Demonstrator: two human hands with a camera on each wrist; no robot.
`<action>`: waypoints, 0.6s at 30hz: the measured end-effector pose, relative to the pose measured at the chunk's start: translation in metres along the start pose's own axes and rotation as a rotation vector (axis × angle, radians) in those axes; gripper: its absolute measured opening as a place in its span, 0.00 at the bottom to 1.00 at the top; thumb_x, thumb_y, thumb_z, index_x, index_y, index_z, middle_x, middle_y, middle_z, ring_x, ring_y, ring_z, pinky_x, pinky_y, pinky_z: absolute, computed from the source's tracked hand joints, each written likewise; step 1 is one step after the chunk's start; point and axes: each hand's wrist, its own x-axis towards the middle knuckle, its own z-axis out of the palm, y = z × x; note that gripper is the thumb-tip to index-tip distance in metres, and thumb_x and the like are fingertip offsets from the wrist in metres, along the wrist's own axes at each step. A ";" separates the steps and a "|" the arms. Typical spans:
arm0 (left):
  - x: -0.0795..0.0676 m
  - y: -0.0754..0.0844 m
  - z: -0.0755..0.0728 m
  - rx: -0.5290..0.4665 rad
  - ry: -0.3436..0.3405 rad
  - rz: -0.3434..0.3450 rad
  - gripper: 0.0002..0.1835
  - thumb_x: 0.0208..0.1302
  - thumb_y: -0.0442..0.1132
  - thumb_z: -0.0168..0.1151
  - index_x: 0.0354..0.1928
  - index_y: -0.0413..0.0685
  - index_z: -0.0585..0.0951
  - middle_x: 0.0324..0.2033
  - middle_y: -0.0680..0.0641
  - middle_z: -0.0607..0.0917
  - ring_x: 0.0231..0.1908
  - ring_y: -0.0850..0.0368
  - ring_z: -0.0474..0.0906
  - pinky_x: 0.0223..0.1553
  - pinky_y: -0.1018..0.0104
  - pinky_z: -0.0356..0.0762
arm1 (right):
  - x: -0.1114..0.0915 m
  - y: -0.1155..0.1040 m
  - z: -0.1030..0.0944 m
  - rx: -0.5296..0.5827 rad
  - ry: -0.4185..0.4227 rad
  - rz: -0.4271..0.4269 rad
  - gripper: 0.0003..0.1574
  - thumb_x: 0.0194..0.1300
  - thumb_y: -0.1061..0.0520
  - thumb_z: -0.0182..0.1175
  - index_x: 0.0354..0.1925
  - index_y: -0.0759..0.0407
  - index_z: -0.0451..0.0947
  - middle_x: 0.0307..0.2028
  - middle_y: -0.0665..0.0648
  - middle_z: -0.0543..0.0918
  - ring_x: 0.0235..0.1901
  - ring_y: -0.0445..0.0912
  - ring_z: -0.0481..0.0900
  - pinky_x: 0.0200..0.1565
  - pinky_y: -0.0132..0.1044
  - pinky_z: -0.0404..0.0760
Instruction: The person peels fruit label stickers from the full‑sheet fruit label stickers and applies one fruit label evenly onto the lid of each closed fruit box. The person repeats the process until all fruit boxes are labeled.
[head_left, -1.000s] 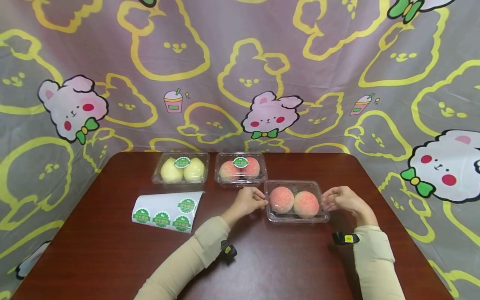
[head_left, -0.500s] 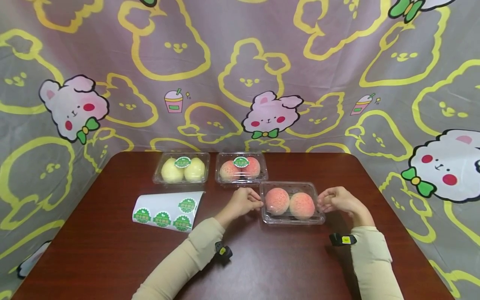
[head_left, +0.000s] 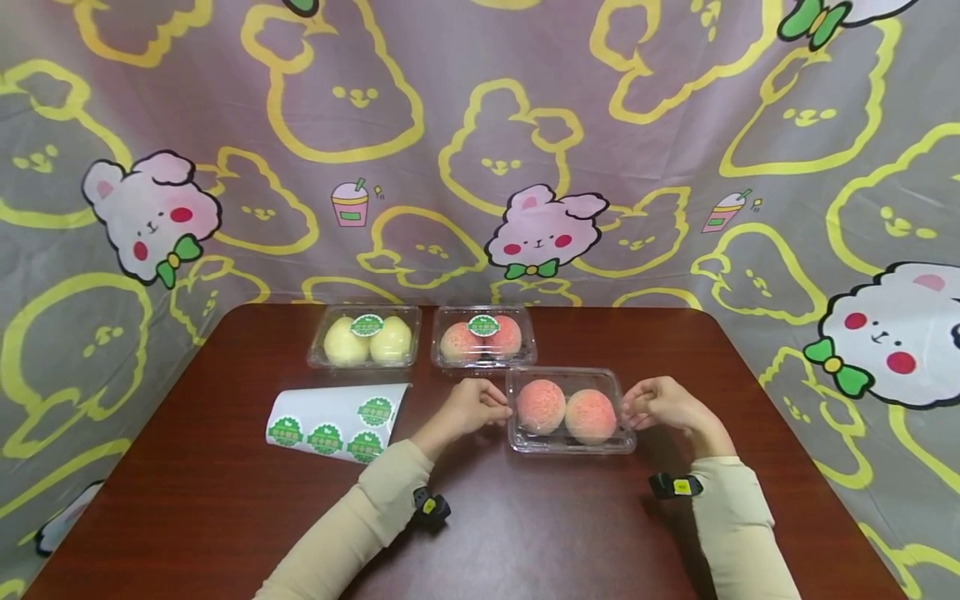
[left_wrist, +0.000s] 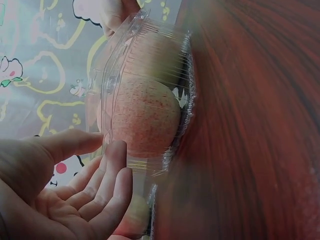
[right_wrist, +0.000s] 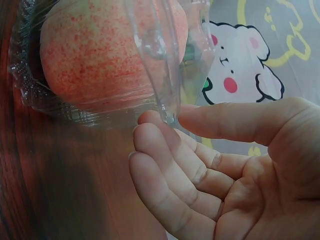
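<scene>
A clear plastic clamshell box point(head_left: 573, 447) holding two peaches point(head_left: 542, 407) sits at the middle right of the table. My left hand point(head_left: 472, 406) pinches its left rim between thumb and fingertips. At the opposite end, my right hand point(head_left: 667, 407) pinches the rim flange in the same manner. The right wrist view shows the flange between the thumb and index finger of the right hand point(right_wrist: 225, 175). No sticker shows on this box's lid. Behind it, another clamshell of peaches point(head_left: 504, 337) bears a round green label point(head_left: 483, 326).
A clamshell of pale yellow pears point(head_left: 347, 343), also labelled, stands at the back left. In front of it lies a curled white sheet point(head_left: 322, 404) carrying several round green stickers. A patterned curtain point(head_left: 420, 125) hangs behind the wooden table point(head_left: 525, 533).
Both hands have slid the front peach box to the left and slightly toward me, keeping hold of its two ends. The back boxes and sticker sheet have stayed put.
</scene>
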 end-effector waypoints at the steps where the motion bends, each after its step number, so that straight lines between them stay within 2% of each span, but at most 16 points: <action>1: 0.000 0.000 -0.001 -0.006 0.002 -0.003 0.09 0.55 0.30 0.68 0.36 0.31 0.80 0.30 0.32 0.88 0.30 0.43 0.88 0.32 0.60 0.85 | 0.000 -0.001 0.001 -0.003 0.000 0.000 0.13 0.63 0.68 0.53 0.42 0.80 0.73 0.28 0.55 0.84 0.28 0.42 0.83 0.35 0.41 0.87; 10: -0.003 0.000 -0.007 -0.014 -0.005 -0.004 0.09 0.56 0.29 0.67 0.36 0.30 0.80 0.31 0.31 0.87 0.30 0.43 0.87 0.34 0.57 0.85 | 0.002 -0.005 0.005 0.000 0.005 -0.003 0.12 0.63 0.69 0.52 0.42 0.80 0.73 0.28 0.54 0.83 0.28 0.42 0.83 0.36 0.42 0.87; 18: -0.005 -0.003 -0.019 -0.004 -0.054 -0.016 0.09 0.56 0.30 0.67 0.36 0.30 0.79 0.31 0.31 0.87 0.30 0.45 0.87 0.35 0.57 0.85 | 0.004 -0.008 0.012 0.017 -0.014 -0.026 0.13 0.63 0.68 0.53 0.42 0.80 0.73 0.27 0.54 0.83 0.27 0.41 0.83 0.35 0.42 0.87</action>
